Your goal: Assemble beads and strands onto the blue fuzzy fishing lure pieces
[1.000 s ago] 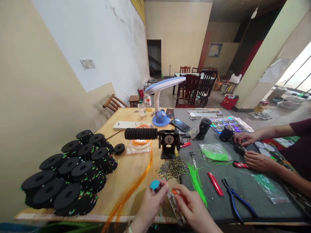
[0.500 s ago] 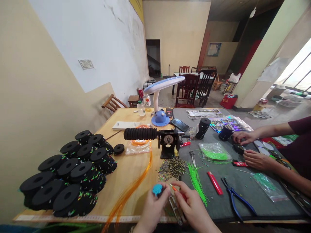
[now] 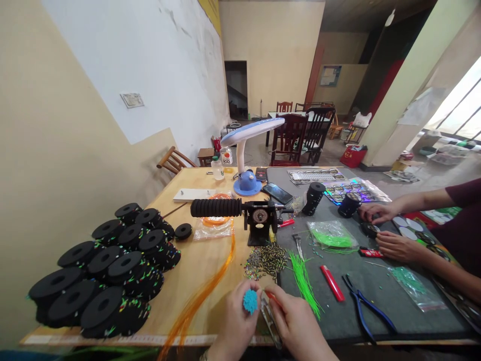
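At the front middle of the table, my left hand (image 3: pixel 237 313) is closed around a bright blue textured cluster (image 3: pixel 250 301), which shows between its fingers. Close beside it my right hand (image 3: pixel 295 318) is closed on a small red tool (image 3: pixel 271 297), mostly hidden by the fingers. A metal clip-like tool (image 3: pixel 269 321) lies between the hands, and whether a hand holds it is unclear. Just beyond them are piles of small dark and gold beads (image 3: pixel 272 258). The black winding device (image 3: pixel 259 220) with its ribbed roll stands behind the beads.
Stacked black foam spools (image 3: pixel 124 265) fill the left side. Orange strands (image 3: pixel 210 288) run to the front edge. Green strands (image 3: pixel 302 281), a red lighter (image 3: pixel 332 283) and blue pliers (image 3: pixel 366 306) lie on the right. Another person's hands (image 3: pixel 394 245) work at the far right.
My left hand and the blue cluster have moved slightly right, closer to my right hand. The cluster now faces the camera more, and the red tool is more hidden.
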A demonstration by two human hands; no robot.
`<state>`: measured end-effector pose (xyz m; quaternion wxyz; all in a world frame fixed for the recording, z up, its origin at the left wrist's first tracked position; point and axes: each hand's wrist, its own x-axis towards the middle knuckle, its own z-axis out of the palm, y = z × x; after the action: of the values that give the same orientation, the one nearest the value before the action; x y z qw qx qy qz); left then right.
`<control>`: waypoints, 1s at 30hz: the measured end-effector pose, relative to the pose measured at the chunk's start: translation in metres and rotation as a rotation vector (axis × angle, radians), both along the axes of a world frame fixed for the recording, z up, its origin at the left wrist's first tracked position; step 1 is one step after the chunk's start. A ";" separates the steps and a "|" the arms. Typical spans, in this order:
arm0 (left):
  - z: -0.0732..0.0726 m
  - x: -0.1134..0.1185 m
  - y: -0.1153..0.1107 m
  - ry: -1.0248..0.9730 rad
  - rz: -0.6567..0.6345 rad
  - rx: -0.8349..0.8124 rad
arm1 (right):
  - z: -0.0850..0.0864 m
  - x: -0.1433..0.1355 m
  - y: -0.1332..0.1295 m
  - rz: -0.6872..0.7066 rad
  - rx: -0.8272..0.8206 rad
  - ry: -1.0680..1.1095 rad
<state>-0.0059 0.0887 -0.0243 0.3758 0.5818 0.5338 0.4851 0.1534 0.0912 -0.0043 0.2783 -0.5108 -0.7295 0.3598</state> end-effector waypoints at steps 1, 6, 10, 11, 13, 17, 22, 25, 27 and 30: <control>-0.002 0.002 -0.001 -0.035 0.008 -0.022 | -0.002 -0.003 0.000 -0.020 -0.003 0.027; -0.003 0.008 0.002 -0.511 0.093 -0.403 | -0.020 -0.010 0.000 -0.049 -0.102 0.238; 0.009 0.001 0.008 -0.716 -0.017 -0.623 | -0.024 -0.002 0.002 0.040 -0.078 0.293; 0.012 -0.002 0.010 -0.713 -0.039 -0.639 | -0.021 0.002 0.003 0.088 -0.038 0.262; 0.015 -0.007 0.013 -0.663 -0.065 -0.633 | -0.012 0.008 0.006 0.184 0.023 0.173; 0.015 -0.013 0.019 -0.462 -0.119 -0.531 | 0.006 0.016 0.012 0.260 0.048 -0.024; 0.013 -0.014 0.013 0.048 -0.127 -0.138 | 0.004 0.011 0.010 0.206 0.047 -0.148; 0.006 -0.013 0.007 0.304 -0.118 0.036 | -0.004 0.005 0.006 0.136 0.062 -0.172; 0.000 -0.011 0.004 0.404 -0.079 0.099 | -0.009 0.001 0.003 0.084 0.086 -0.166; -0.007 -0.007 0.003 0.469 -0.028 0.154 | -0.013 -0.003 0.000 0.032 0.121 -0.176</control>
<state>-0.0125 0.0919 -0.0312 0.2027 0.7130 0.5596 0.3708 0.1499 0.0915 -0.0175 0.2376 -0.5112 -0.7794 0.2733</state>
